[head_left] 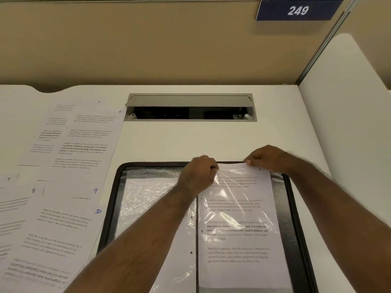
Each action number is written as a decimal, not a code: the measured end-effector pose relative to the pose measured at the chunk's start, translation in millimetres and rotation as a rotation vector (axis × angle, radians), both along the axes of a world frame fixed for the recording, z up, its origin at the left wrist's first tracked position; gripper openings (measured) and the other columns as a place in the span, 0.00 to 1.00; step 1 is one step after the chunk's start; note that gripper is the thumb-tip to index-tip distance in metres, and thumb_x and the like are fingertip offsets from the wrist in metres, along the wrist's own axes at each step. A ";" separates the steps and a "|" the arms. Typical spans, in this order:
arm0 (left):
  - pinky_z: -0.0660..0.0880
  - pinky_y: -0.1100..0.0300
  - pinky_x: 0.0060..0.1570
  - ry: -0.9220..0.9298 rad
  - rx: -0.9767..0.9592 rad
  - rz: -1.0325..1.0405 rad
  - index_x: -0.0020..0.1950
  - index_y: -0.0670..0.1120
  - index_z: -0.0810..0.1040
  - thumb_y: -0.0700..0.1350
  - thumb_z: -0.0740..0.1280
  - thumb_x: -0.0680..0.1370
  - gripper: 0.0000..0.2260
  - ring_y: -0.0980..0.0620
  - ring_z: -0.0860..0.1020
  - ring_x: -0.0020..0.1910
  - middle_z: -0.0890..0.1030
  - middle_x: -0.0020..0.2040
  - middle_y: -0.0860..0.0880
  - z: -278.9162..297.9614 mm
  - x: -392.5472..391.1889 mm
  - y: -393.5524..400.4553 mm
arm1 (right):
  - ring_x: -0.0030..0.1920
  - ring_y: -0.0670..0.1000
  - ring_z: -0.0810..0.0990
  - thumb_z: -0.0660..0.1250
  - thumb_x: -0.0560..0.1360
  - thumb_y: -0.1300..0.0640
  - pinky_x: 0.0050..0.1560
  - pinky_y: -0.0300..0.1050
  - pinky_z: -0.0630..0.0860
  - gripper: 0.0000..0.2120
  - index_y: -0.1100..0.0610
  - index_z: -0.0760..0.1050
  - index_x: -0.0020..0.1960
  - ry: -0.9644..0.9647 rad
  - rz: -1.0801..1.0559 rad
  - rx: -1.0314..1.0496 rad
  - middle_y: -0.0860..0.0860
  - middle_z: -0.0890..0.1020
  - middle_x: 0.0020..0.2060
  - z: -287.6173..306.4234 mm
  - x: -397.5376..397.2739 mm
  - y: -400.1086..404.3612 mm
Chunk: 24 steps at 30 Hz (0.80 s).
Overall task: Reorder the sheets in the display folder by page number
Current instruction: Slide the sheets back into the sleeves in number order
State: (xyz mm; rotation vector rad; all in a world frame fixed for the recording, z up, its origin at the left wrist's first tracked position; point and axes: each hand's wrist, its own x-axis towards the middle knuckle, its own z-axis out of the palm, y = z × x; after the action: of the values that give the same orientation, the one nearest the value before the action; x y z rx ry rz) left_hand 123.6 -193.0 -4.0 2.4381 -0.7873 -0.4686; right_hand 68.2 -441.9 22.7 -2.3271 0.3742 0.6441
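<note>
While the black-edged display folder (293,208) lies open on the white table (169,140), both hands work at the far edge of its right-hand page. The left hand (198,174) is curled round the top left corner of the clear plastic sleeve (230,218) there, and the right hand (267,158) pinches the top edge further right, so the sleeve mouth bows up between them. One white printed sheet (239,246) sits inside that sleeve; its text is blurred by glare, and its page number cannot be read. Left of the folder's spine lies a second crinkled clear sleeve (148,199), and whether it holds a page I cannot tell, since the left forearm crosses it. The folder's near edge is cut off by the frame.

Left of the folder, loose white printed sheets (69,166) overlap in a spread on the table. Six handwritten numbers show on them: 3, 4, 7, 8, 9 and 10. The exact count of sheets is hard to make out, as several are covered by others or cut off at the left edge.

Beyond the folder, one grey cable hatch (190,106) is set into the table, its flap open. Above it stands a tan partition wall (127,43) with one blue plate (298,10) reading 249
</note>
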 end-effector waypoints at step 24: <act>0.72 0.64 0.47 0.179 -0.315 0.298 0.63 0.49 0.77 0.44 0.68 0.79 0.12 0.58 0.75 0.45 0.76 0.56 0.54 12.4 -53.0 45.5 | 0.61 0.59 0.80 0.68 0.60 0.23 0.61 0.57 0.77 0.49 0.58 0.75 0.67 0.417 -0.156 0.820 0.58 0.81 0.59 22.3 -147.0 25.9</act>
State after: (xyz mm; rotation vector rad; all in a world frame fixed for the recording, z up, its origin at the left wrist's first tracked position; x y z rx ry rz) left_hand 70.6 -147.5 8.4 2.1360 -0.3800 -0.4058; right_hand -78.8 -415.9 45.0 -1.3712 0.3784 0.9826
